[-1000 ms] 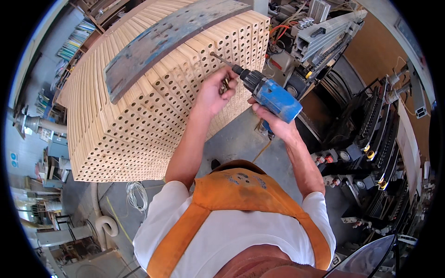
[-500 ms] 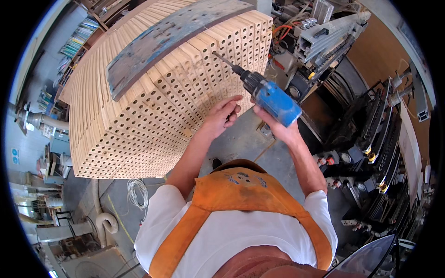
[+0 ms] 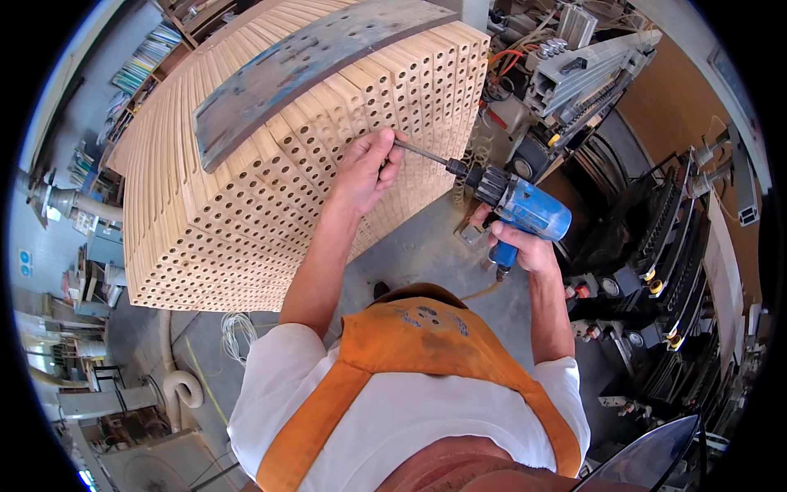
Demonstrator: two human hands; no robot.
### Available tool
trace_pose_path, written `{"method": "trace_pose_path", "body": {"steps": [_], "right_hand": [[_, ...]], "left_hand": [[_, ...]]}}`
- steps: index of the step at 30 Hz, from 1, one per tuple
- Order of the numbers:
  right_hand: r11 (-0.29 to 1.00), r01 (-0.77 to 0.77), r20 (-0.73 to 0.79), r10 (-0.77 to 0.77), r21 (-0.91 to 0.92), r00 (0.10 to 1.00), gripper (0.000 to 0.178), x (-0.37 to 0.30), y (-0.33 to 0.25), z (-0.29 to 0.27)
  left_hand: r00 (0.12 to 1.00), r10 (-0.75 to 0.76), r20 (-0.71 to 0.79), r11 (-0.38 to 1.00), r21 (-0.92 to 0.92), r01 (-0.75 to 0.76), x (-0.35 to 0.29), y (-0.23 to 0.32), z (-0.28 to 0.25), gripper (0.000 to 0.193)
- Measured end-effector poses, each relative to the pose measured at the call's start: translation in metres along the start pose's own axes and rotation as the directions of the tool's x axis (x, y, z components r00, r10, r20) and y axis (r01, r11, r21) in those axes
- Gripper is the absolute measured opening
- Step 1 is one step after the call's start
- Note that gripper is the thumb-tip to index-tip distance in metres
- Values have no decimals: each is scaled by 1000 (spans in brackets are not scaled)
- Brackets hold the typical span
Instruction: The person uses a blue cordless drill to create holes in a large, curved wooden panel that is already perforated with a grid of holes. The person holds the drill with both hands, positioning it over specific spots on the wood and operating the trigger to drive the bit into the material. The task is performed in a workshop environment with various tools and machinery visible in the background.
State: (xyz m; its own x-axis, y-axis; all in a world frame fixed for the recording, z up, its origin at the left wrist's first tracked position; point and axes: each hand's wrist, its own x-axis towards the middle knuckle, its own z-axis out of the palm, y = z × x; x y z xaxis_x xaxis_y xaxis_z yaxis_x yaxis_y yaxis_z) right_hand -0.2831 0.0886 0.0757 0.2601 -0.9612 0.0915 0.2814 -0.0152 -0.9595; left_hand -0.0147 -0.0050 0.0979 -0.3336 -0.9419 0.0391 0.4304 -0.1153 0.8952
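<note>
My right hand (image 3: 525, 246) is wrapped round the handle of a blue drill (image 3: 533, 209) with a black chuck and a long thin bit (image 3: 422, 151) pointing left. A hose runs from the base of its handle. My left hand (image 3: 365, 168) is closed in a pinch at the bit's tip, its other fingers curled. Whatever small thing it holds there is hidden. Both hands are in front of a big stack of pale wooden pieces (image 3: 246, 217), whose facing ends carry rows of round holes, many with dark, ringed openings. The left hand covers some of these holes.
A worn blue-grey board (image 3: 311, 74) lies along the stack's top. Machinery with black rails and gauges (image 3: 639, 279) stands on the right. White cable (image 3: 238, 336) lies coiled on the floor below the stack, near a beige flexible hose (image 3: 182, 387).
The drill has moved right and down, its bit drawn back from the holed face. My left hand has risen to the bit's tip. The view has shifted slightly.
</note>
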Motion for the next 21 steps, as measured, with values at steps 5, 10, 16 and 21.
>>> {"method": "trace_pose_path", "body": {"steps": [5,10,16,21], "right_hand": [[782,197,25,-226,-591,974,29,-8,14,8],[937,157,-49,-181,-312,982,27,9,-1,39],[963,51,-38,-63,-266,997,26,32,-10,56],[804,306,6,-353,-510,936,24,39,-7,64]], "left_hand": [[995,-22,-95,999,-43,18,7,-1,10,35],[992,120,-47,961,-246,-128,7,20,15,35],[987,161,0,895,-422,-146,11,21,-1,37],[997,-36,-64,922,-388,8,6,12,7,26]]}}
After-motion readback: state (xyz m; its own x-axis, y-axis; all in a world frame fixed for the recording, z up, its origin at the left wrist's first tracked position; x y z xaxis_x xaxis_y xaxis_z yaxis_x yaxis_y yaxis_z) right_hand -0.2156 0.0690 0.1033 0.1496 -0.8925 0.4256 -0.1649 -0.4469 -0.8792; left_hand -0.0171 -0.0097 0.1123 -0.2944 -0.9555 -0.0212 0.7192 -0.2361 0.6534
